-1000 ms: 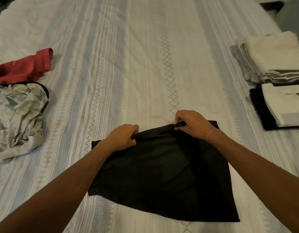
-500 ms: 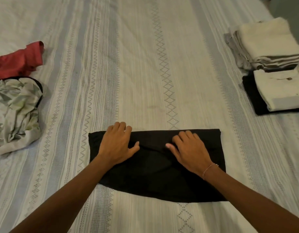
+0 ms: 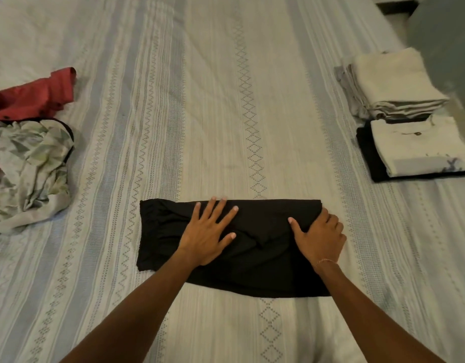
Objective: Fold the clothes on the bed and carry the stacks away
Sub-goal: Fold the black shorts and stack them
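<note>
**Black garment folded in half, next fold being set up**

Nearest, the black garment point(image 3: 255, 247) lies on the bed point(image 3: 200, 100) as a flat, wide rectangle; a second ago its far edge was still being carried over, so one fold is now done. The left hand point(image 3: 208, 237) has gone from gripping to lying flat, fingers spread wide, pressing the cloth down. The right hand point(image 3: 319, 238) has slid to the right end and curls round that edge, probably to bring it across for the next fold.

Farther left sit the unfolded crumpled patterned garment point(image 3: 30, 169) and the red shirt point(image 3: 35, 95). Far right, two folded stacks wait: a white-on-black stack point(image 3: 420, 150) and, touching behind it, a cream stack point(image 3: 393, 85). No containers are in view.
</note>
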The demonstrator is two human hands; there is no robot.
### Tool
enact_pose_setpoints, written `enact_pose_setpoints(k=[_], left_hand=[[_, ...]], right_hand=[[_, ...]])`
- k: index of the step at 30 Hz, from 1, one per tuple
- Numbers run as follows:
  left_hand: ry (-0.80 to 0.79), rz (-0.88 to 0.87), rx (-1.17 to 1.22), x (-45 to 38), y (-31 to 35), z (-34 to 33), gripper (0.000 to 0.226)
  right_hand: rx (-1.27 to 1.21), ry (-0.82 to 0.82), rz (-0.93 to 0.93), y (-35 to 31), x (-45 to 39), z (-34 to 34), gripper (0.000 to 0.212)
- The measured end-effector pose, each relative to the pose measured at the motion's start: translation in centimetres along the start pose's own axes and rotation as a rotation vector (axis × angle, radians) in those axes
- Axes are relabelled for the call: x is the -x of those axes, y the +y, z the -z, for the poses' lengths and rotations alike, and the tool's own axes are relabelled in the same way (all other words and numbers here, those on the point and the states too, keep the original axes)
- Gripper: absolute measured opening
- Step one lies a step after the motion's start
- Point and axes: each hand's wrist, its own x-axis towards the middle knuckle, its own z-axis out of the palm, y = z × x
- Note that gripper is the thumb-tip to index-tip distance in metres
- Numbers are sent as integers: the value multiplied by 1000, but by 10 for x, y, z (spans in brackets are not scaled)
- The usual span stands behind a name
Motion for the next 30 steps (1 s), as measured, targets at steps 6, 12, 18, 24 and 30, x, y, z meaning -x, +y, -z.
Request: enact_pose_setpoints(k=[6,12,18,24,30], left_hand=[[-141,-77,14,8,48,7,70],[-181,-74,8,8,80,9,74],[-179,-68,32,-18,122,13,74],[-179,-17,101,-58,175,16,75],[-59,-21,96,-62,194,19,71]], right_hand=[[-488,-329,-339,3,-21,27,66],[-688,-441,-100,37,-27,29,51],[-608,-257,168,69,-58,55,31],[-541,-246,75,107,-105,85,35],[-469,-548,-34,124,-95,81,50]])
